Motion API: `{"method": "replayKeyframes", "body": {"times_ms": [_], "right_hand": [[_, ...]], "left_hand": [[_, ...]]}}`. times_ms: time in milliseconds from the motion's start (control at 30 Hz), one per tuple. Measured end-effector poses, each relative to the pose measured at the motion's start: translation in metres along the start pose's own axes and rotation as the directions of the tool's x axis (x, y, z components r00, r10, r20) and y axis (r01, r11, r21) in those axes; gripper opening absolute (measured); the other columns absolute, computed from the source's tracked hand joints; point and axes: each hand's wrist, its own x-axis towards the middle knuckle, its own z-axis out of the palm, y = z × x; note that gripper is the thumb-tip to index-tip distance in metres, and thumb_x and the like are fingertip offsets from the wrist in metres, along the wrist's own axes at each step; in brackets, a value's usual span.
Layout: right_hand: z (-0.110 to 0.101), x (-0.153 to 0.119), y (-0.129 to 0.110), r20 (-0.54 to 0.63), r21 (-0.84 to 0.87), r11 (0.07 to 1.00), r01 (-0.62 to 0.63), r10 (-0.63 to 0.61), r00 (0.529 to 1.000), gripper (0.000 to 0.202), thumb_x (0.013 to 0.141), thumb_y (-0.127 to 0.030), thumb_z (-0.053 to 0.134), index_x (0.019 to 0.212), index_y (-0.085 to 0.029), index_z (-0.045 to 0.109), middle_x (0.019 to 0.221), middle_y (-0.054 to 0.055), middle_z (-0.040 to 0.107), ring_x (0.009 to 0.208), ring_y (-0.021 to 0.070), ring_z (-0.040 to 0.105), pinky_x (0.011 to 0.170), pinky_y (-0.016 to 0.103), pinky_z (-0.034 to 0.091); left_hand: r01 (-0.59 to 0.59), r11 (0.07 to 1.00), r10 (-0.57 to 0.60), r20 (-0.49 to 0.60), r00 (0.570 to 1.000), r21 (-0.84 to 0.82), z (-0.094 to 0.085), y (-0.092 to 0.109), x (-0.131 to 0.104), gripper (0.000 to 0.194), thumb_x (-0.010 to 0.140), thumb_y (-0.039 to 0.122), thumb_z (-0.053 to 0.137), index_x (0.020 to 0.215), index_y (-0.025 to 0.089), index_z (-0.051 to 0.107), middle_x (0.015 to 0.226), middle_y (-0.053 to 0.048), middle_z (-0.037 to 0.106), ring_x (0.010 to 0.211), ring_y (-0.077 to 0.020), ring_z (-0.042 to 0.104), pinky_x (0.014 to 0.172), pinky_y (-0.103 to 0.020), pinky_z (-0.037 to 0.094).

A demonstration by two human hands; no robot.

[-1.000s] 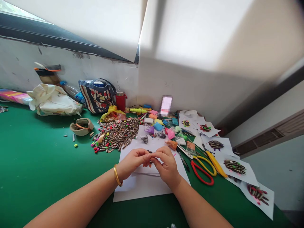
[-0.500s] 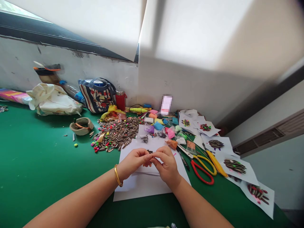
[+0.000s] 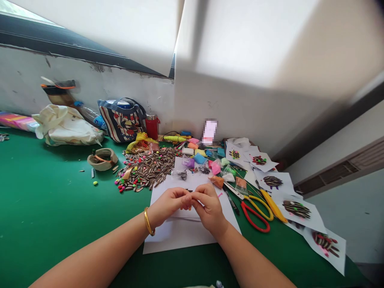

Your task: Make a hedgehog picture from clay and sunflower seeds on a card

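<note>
Over paper [image 3: 186,236], left hand [image 3: 172,200] and right hand [image 3: 210,209] meet, fingers curled; what they hold, I can't tell. Seeds [image 3: 162,168] lie at ten o'clock, scissors [image 3: 245,197] at three.

head camera | from: above and behind the forearms [image 3: 99,244] | faces: forward and down across the desk [image 3: 60,208] toward the wall [image 3: 129,84] | range: left hand [image 3: 169,203] and right hand [image 3: 211,210] near, wall farther
</note>
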Motion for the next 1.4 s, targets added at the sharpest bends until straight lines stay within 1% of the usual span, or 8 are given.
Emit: {"method": "replayKeyframes", "body": {"times_ms": [167, 433, 600, 733, 867, 1000, 1233, 1400], "right_hand": [[0.0016, -0.0015, 0.0029, -0.033, -0.011, 1.000, 0.011, -0.012, 0.999, 0.030, 0.090, -0.025, 0.058, 0.120, -0.028, 0.063, 0.095, 0.006, 0.057, 0.092, 0.0199, 0.053, 0.080, 0.037, 0.048], [0.0024, -0.0002, -0.0011, -0.018, -0.020, 1.000, -0.013, 0.012, 1.000, 0.011, 0.088, -0.027, 0.062, 0.092, -0.025, 0.072, 0.086, 0.004, 0.056, 0.085, 0.0186, 0.053, 0.077, 0.035, 0.047], [0.0025, -0.0007, 0.0028, 0.000, -0.036, 0.999, -0.006, 0.006, 1.000, 0.023, 0.092, -0.021, 0.055, 0.108, -0.028, 0.069, 0.090, 0.005, 0.057, 0.089, 0.0193, 0.054, 0.079, 0.036, 0.047], [0.0036, -0.0002, 0.0025, 0.008, -0.035, 0.999, 0.033, -0.033, 0.999, 0.033, 0.092, -0.020, 0.053, 0.122, -0.030, 0.062, 0.098, 0.006, 0.059, 0.095, 0.0205, 0.054, 0.084, 0.039, 0.047], [0.0047, -0.0001, 0.0002, 0.035, -0.023, 0.999, 0.031, -0.030, 0.999, 0.026, 0.091, -0.024, 0.056, 0.115, -0.028, 0.066, 0.099, 0.006, 0.060, 0.096, 0.0207, 0.054, 0.085, 0.039, 0.047], [0.0035, 0.0004, -0.0014, 0.008, -0.001, 1.000, 0.020, -0.020, 1.000, 0.014, 0.089, -0.025, 0.060, 0.100, -0.026, 0.070, 0.094, 0.005, 0.060, 0.093, 0.0202, 0.055, 0.083, 0.038, 0.047], [0.0013, 0.0011, 0.0021, -0.044, 0.008, 0.999, 0.035, -0.035, 0.998, 0.027, 0.089, -0.026, 0.060, 0.115, -0.027, 0.064, 0.101, 0.007, 0.059, 0.097, 0.0219, 0.054, 0.085, 0.041, 0.047], [0.0012, -0.0002, 0.0013, -0.020, -0.012, 1.000, 0.025, -0.025, 0.999, 0.026, 0.091, -0.024, 0.056, 0.115, -0.028, 0.064, 0.103, 0.007, 0.058, 0.099, 0.0222, 0.054, 0.087, 0.041, 0.047]], "left_hand": [[0.028, 0.999, -0.026, -0.083, 0.996, 0.029, 0.0006, 0.0031, 0.0001, 0.038, 0.080, 0.050, 0.063, 0.068, 0.014, 0.063, 0.061, -0.002, 0.060, 0.062, -0.0136, 0.053, 0.064, -0.026, 0.042], [0.027, 1.000, -0.026, -0.081, 0.996, 0.007, 0.0003, -0.0024, 0.0003, 0.038, 0.072, 0.050, 0.072, 0.066, 0.014, 0.061, 0.058, 0.002, 0.055, 0.058, -0.0111, 0.048, 0.060, -0.024, 0.038], [0.016, 1.000, -0.016, -0.026, 1.000, -0.012, 0.0000, 0.0006, -0.0002, 0.032, 0.078, 0.045, 0.068, 0.076, 0.013, 0.067, 0.068, -0.003, 0.063, 0.066, -0.0133, 0.054, 0.067, -0.026, 0.042], [0.004, 0.999, -0.006, -0.081, 0.997, -0.033, -0.0008, 0.0006, 0.0003, 0.035, 0.078, 0.047, 0.066, 0.072, 0.013, 0.064, 0.062, -0.001, 0.059, 0.062, -0.0132, 0.053, 0.064, -0.026, 0.042], [0.012, 1.000, -0.014, -0.090, 0.996, -0.019, -0.0022, -0.0019, 0.0004, 0.039, 0.070, 0.050, 0.074, 0.068, 0.014, 0.058, 0.061, 0.001, 0.057, 0.059, -0.0111, 0.049, 0.060, -0.024, 0.039], [0.023, 0.999, -0.019, -0.086, 0.996, 0.040, -0.0018, -0.0021, 0.0005, 0.042, 0.073, 0.053, 0.070, 0.064, 0.014, 0.058, 0.058, 0.001, 0.054, 0.058, -0.0109, 0.046, 0.058, -0.024, 0.036], [-0.025, 0.997, 0.021, -0.051, 0.998, -0.067, -0.0005, -0.0020, 0.0020, 0.033, 0.076, 0.041, 0.071, 0.094, 0.014, 0.069, 0.074, -0.003, 0.063, 0.066, -0.0129, 0.053, 0.064, -0.027, 0.044], [-0.015, 0.997, 0.010, -0.073, 0.997, -0.072, -0.0011, -0.0009, 0.0004, 0.030, 0.076, 0.042, 0.071, 0.080, 0.013, 0.066, 0.065, 0.000, 0.059, 0.062, -0.0117, 0.052, 0.064, -0.026, 0.044]]}}
